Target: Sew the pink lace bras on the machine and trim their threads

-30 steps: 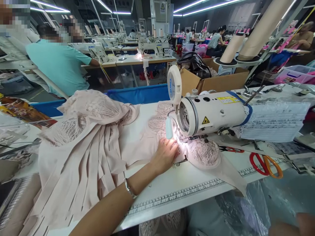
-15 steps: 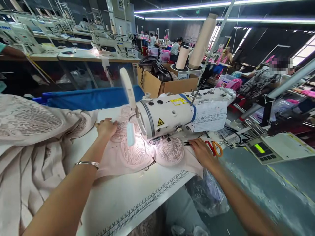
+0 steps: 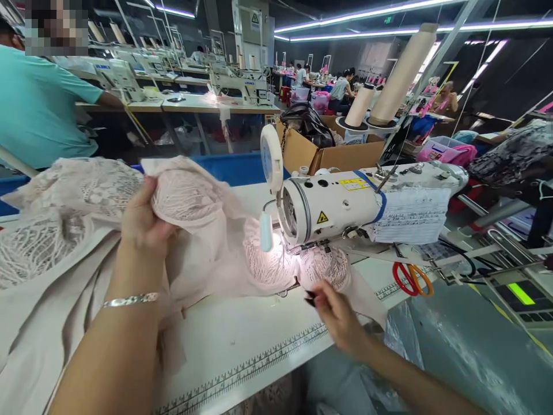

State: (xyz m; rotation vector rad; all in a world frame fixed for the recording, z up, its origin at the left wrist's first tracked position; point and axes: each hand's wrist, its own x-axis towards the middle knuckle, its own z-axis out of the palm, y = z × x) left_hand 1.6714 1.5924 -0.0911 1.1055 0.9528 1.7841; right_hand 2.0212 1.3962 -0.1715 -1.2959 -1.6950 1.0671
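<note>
My left hand, with a bangle on the wrist, is raised at the left. It grips a pale pink lace bra by a cup, thumb and fingers closed around the edge. The lace cups of a pale pink bra lie lit under the needle area of the white sewing machine. My right hand is closed in front of the right-hand cup. From its fingers stick the dark points of a small black pointed tool; the rest of it is hidden in the hand.
More pink bras are heaped on the left. Scissors with red and orange handles lie right of the machine, near a control panel. Behind stand a cardboard box and thread cones. A co-worker in turquoise sits at far left.
My left hand has lifted a cup off the table and moved left with it. My right hand has come from beside the machine to the front of the cups. The view has swung left.
</note>
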